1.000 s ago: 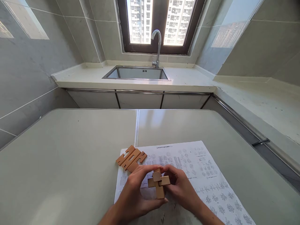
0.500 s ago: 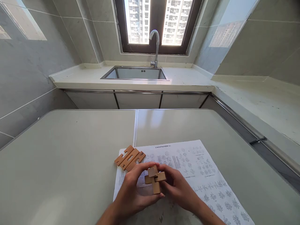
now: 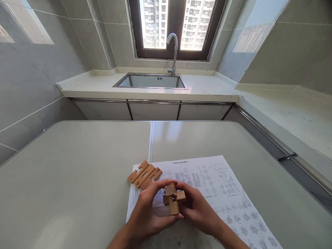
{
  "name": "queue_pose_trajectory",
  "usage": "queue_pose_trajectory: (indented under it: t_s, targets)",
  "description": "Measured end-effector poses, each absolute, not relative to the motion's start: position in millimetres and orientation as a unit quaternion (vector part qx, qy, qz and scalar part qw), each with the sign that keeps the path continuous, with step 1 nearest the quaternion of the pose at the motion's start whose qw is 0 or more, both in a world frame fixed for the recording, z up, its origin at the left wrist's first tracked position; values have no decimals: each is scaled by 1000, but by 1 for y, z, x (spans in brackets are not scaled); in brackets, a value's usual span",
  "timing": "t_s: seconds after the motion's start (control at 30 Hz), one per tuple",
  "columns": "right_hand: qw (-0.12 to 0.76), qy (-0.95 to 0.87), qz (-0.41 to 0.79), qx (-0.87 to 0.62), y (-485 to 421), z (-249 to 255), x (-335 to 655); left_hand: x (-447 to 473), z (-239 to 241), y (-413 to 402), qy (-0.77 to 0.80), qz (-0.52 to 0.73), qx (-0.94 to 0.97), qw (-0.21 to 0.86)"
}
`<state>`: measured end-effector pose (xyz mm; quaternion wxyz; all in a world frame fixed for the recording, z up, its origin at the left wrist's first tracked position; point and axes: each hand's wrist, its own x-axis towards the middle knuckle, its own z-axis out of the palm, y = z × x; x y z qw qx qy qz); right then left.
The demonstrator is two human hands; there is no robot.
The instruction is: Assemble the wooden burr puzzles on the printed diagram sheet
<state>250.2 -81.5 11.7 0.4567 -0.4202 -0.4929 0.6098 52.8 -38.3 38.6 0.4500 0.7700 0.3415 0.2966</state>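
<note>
A wooden burr puzzle [image 3: 174, 208] of interlocking blocks is held up between both hands over a printed sheet [image 3: 220, 180]. My left hand [image 3: 149, 214] grips it with the index finger at its far end and the thumb at its near end. On its right side, my right hand [image 3: 195, 207] holds the block that sticks out. Several of the right fingertips are hidden behind the puzzle. Three flat wooden pieces [image 3: 144, 174] with notches and slots lie side by side on the sheet's upper left corner, numbers marked on them.
A pale table [image 3: 85, 173] with a seam down its middle carries the sheet. Beyond it are a counter [image 3: 88, 84], a sink [image 3: 150, 87] and a tall curved faucet [image 3: 175, 52] beneath a window. Another ledge [image 3: 293, 117] runs along the right side.
The protruding right block of the puzzle has shifted slightly to the right, and the left block has moved the same way. Both hands keep nearly the same hold.
</note>
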Motion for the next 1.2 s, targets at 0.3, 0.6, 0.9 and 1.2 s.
queue_pose_trajectory:
  t_s: [0.3,0.6,0.9,1.2]
  targets:
    - [449,-519,616,-386,-84,10,253,53,43,-37,347,314,752,465]
    - [446,-515,568,-462,-80,9,256,54,47,-33,351,312,741,479]
    - [454,-548,533,-457,-79,11,259,52,46,-33,353,310,728,500]
    - [456,-486,652,-361,-79,17,263,48,43,-33,336,303,710,540]
